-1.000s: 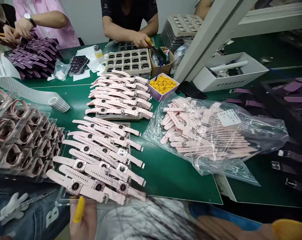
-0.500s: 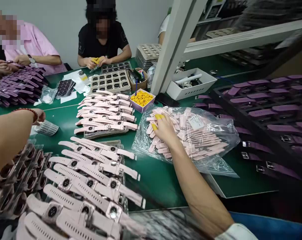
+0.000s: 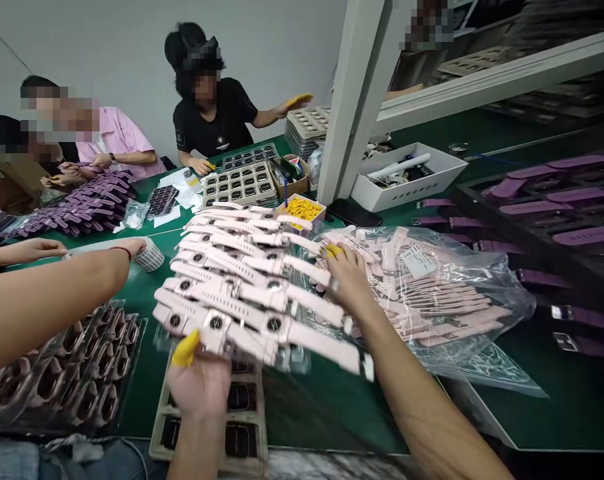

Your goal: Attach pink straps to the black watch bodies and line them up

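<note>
My left hand (image 3: 199, 377), a yellow finger cot on its thumb, grips the near edge of a clear tray loaded with pale pink smartwatches (image 3: 232, 293). The tray is raised and tilted, its straps overhanging on the right. Below it, a beige tray (image 3: 259, 433) holds dark watch faces. At the tray's far right edge, my right hand (image 3: 349, 270) is closed by the strap ends, yellow cots on its fingers; its fingertips are partly hidden. Just beyond this hand lies a clear plastic bag (image 3: 502, 287) of pink straps.
A co-worker's arm (image 3: 57, 293) reaches in from the left near a printed label strip (image 3: 149, 255). Trays of bagged watches (image 3: 77, 367) stand front left. A box of yellow finger cots (image 3: 302, 210), a white box (image 3: 407, 187) and a post (image 3: 352, 100) are behind. Purple straps (image 3: 582, 233) line the right.
The near tray of pink watches has been lifted and moved forward, uncovering the beige tray. My left hand has come into view under it. My right hand has come to its edge.
</note>
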### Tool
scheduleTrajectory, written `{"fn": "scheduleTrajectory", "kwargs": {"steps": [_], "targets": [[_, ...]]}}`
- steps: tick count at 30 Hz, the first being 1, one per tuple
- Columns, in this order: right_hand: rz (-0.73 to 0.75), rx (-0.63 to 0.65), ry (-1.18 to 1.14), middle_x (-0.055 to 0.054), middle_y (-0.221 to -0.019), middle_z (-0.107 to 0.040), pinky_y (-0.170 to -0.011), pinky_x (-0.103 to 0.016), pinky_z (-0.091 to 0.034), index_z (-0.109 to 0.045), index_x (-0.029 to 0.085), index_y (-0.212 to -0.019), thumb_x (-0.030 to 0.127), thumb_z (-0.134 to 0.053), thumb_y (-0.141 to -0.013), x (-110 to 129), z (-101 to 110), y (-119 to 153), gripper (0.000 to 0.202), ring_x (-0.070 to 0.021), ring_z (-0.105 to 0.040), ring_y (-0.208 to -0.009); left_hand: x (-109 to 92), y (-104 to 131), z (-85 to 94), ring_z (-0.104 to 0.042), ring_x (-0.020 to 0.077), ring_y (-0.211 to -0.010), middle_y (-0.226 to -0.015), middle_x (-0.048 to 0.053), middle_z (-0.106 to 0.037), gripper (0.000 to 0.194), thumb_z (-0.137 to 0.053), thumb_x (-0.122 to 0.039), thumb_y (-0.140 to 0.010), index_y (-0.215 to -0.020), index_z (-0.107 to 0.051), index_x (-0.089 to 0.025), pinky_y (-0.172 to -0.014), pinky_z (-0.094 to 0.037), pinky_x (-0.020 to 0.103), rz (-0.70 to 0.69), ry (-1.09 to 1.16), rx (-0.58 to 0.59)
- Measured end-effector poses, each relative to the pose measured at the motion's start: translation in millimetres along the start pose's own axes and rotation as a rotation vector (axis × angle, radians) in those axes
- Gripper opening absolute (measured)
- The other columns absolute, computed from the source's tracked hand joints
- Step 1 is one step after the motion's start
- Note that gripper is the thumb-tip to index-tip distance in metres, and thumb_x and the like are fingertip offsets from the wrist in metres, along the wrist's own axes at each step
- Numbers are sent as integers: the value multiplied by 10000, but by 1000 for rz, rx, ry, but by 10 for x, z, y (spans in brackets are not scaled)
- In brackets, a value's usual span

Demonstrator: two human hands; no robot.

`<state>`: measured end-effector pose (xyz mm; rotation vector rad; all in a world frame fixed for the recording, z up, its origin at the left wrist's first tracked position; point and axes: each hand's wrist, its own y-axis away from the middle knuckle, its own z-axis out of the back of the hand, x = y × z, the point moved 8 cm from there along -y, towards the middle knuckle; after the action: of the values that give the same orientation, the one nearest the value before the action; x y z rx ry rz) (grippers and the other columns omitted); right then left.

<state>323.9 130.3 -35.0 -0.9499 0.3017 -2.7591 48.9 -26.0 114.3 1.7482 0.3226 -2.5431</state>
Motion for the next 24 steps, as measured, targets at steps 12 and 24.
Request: {"fn": "scheduleTrajectory", "kwargs": {"steps": [12,24], "targets": [[-26,41,103,-208,-1458,-561,-1190,-660,-217,-499,150,-1458,290,-392,-956,38,-3,-9,531,-444,-360,-1457,923,-1526,-193,-683,307,-1177,-991,56,-797,273,-528,-246,-815,-1056,-654,-226,-1005,-573,513,212,803,-245],[-20,21,225,-238,-1347,-612,-1166,-645,-284,-587,133,-1295,244,-364,-986,113,34,-8,397,-433,-416,-1394,1136,-1599,-156,-705,251,-1054,-937,83,-772,443,-577,-653,-951,-939,-660,-217,-940,-588,498,292,601,-71]]}}
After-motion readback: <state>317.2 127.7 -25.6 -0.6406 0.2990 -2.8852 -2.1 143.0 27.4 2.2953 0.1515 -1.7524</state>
